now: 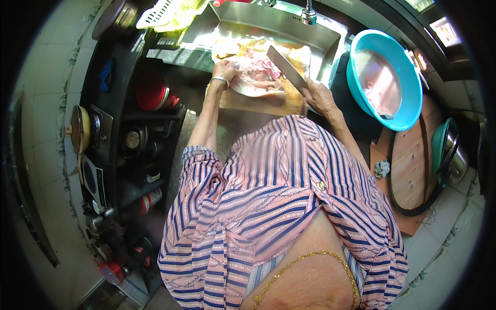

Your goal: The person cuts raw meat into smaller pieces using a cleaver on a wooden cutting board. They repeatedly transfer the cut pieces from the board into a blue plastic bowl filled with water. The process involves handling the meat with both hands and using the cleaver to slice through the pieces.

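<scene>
A wooden cutting board (267, 104) lies across the front of the steel sink (255, 20). On it rests a large piece of pale, pinkish raw meat (254, 86), strongly lit by sunlight. My left hand (226, 71), with a metal bangle at the wrist, grips the left end of the meat. In my right hand (318, 95) is a cleaver (286, 66), its broad blade slanting up and left over the right side of the meat. Whether the blade touches the meat I cannot tell. Glare washes out the far part of the board.
Right of the sink stands a turquoise basin (352, 79) holding cloudy water and pale pieces. A faucet (309, 15) hangs over the sink's back. At the far left are a yellow-green drying rack (182, 17) and a lidded pan (80, 130). A red container (151, 91) sits on a shelf below.
</scene>
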Available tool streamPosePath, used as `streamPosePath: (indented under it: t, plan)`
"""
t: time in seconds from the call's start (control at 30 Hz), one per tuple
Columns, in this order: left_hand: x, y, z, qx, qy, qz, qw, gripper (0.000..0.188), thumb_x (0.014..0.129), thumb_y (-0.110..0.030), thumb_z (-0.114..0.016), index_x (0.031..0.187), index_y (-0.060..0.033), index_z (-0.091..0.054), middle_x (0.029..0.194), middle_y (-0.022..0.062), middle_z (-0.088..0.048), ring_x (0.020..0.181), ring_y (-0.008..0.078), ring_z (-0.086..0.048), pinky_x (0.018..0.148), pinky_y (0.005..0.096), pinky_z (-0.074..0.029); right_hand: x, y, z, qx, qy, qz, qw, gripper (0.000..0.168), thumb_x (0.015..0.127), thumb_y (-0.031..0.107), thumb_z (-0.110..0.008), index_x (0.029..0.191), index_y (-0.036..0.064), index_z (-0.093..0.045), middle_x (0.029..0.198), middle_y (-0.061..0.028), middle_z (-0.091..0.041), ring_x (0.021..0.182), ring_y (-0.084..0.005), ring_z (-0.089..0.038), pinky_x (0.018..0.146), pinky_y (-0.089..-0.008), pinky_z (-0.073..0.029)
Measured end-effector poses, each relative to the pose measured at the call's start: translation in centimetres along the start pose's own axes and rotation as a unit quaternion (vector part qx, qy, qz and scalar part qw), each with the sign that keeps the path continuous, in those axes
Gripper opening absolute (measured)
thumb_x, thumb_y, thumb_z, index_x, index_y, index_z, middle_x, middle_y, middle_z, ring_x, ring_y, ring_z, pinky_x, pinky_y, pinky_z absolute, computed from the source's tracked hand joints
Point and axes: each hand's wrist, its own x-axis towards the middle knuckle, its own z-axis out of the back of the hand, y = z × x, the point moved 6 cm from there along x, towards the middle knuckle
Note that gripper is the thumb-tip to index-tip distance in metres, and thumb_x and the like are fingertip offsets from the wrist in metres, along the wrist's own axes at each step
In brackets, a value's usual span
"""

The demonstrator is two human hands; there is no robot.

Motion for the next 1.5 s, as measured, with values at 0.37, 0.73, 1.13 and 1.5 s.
streamPosePath:
  t: [0.37,0.73,1.13,1.5]
  plan:
    - [-4.8,1.9,0.2,-0.099,-0.394,-0.087,0.910,0.037,0.076,-0.018,-0.078,0.102,0.0045,-0.064,0.091,0.0098,-0.067,0.080,0.0194,-0.062,0.074,0.0311,-0.052,-0.4,-0.7,-2.6,0.020,0.015,-0.038,0.999,0.022,0.085,0.020,-0.057,0.093,0.000,-0.056,0.088,-0.0279,-0.064,0.087,-0.0464,-0.061,0.078,-0.0536,-0.048]
    - [0.3,5.9,-4.7,-0.517,-0.034,0.092,0.851,0.043,0.074,0.004,-0.065,0.116,0.0007,-0.059,0.105,0.0118,-0.066,0.095,0.0258,-0.065,0.088,0.0365,-0.052,-1.0,1.4,-4.4,-0.050,0.079,0.077,0.993,0.011,0.086,0.012,-0.048,0.091,0.004,-0.052,0.079,-0.0245,-0.065,0.077,-0.0425,-0.064,0.067,-0.0520,-0.049]
    - [-0.8,5.3,-3.1,-0.566,0.119,0.041,0.814,0.058,0.075,0.001,-0.056,0.132,0.0054,-0.044,0.121,0.0187,-0.059,0.114,0.0329,-0.057,0.101,0.0462,-0.046,-1.2,1.6,-5.7,-0.075,0.055,0.132,0.987,0.010,0.086,0.013,-0.051,0.091,0.006,-0.050,0.072,-0.0198,-0.065,0.070,-0.0383,-0.065,0.061,-0.0489,-0.049]
    - [-4.9,-6.0,2.4,-0.598,0.154,0.048,0.785,0.055,0.071,0.008,-0.054,0.126,0.0069,-0.047,0.116,0.0220,-0.059,0.107,0.0350,-0.060,0.101,0.0463,-0.046,-3.3,5.5,0.6,-0.030,-0.046,0.172,0.984,0.007,0.088,0.011,-0.053,0.087,0.007,-0.048,0.068,-0.0146,-0.062,0.065,-0.0321,-0.064,0.054,-0.0423,-0.050]
